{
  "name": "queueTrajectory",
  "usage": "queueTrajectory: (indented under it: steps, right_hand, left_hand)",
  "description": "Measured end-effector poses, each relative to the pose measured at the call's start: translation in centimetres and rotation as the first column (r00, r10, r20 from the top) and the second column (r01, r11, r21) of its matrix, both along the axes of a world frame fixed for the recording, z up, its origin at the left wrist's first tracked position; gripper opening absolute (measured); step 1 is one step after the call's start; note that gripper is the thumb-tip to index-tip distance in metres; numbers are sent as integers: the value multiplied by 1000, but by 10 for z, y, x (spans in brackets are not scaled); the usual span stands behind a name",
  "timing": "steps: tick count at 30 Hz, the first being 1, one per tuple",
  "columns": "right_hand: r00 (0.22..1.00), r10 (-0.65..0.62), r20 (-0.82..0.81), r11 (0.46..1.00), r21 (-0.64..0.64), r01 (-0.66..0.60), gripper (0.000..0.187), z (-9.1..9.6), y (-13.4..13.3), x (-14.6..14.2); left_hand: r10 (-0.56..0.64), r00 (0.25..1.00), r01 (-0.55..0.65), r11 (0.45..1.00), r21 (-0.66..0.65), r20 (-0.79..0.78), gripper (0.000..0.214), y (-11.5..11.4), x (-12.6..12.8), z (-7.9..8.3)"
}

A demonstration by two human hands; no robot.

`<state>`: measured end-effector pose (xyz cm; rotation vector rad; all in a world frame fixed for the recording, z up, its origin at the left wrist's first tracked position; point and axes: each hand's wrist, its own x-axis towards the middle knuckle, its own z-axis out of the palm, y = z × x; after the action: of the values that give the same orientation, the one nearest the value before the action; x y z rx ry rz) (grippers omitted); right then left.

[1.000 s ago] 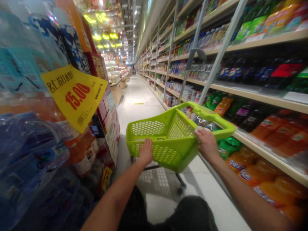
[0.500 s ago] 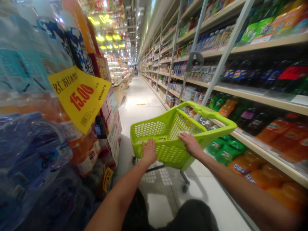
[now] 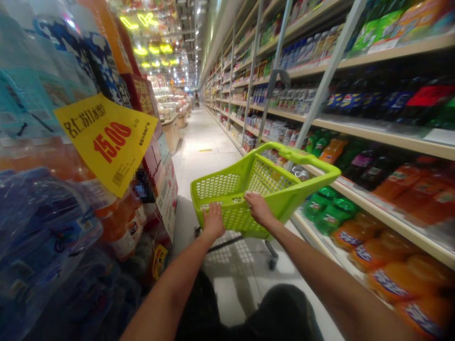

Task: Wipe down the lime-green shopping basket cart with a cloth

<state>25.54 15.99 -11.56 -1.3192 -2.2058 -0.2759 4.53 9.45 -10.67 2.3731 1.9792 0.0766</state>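
Note:
A bright green shopping cart (image 3: 284, 189) stands turned sideways in front of me, its plastic basket full of small holes. On the basket's near side lies my left hand (image 3: 214, 221), fingers stretched out, their tips at the rim. My right hand (image 3: 259, 208) is closed over the same rim further right, its fingers bent around the edge. The cart's push handle (image 3: 322, 173) points to the right, toward the shelves, and neither hand touches it.
Drink shelves (image 3: 391, 137) run along the right, with soda bottles (image 3: 341, 213) at the bottom. Stacked bottle packs (image 3: 50, 227) and a yellow price sign (image 3: 110, 142) stand close on the left. The tiled aisle (image 3: 199, 132) stretches ahead. My knees are below.
My right hand has moved left along the cart's rim, nearer my left hand. The cart appears slightly higher and further left in view; more orange soda bottles show at lower right.

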Motion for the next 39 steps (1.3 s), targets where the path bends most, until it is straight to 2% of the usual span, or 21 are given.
queueTrajectory:
  steps: [3,6,8,10,15,17,23,25,31,33,39]
  right_hand:
    - [999,-33,-6,999,-20,32,43,1,-3,-2]
    - [991,-125,-52,991,-49,122,44,-1,-4,7]
    - [985,-143,-92,989,-62,137,44,-4,-4,8]
    - [986,-103,-133,993,-71,95,45,-10,-6,-2]
    - [971,146,-188,984,-73,-162,50,-25,-12,-54]
    - [963,183,-200,978,-65,-199,48,-28,-13,-63]
    - [963,-7,-271,999,-42,-5,39,-30,-9,-35]
    - [961,-21,-275,999,-51,7,39,-31,-9,-36]
    - [963,167,-213,981,-67,-185,42,-41,-21,-98]
    - [964,183,-191,976,-78,-201,42,-42,-23,-108]
    - [962,43,-268,997,-48,-59,48,-38,-19,-78]
  left_hand:
    - [-26,1000,25,999,26,4,79,-1,-12,-1]
    - [53,999,-52,997,50,-5,76,-3,-26,-7]
    - [47,999,-46,997,60,-8,77,-4,-30,-11]
    - [34,999,-34,997,70,-3,78,-6,-30,-13]
    - [32,999,-31,997,69,-3,77,-7,-24,-9]
    - [35,999,-34,997,72,-5,75,-7,-27,-10]
    - [52,999,-51,994,94,-2,75,-10,-42,-20]
    - [52,999,-51,995,89,-5,76,-9,-41,-21]
    - [46,999,-46,996,80,7,75,-8,-36,-19]
    - [52,999,-52,995,84,11,74,-9,-38,-19]
    - [59,998,-60,994,86,14,74,-12,-46,-26]
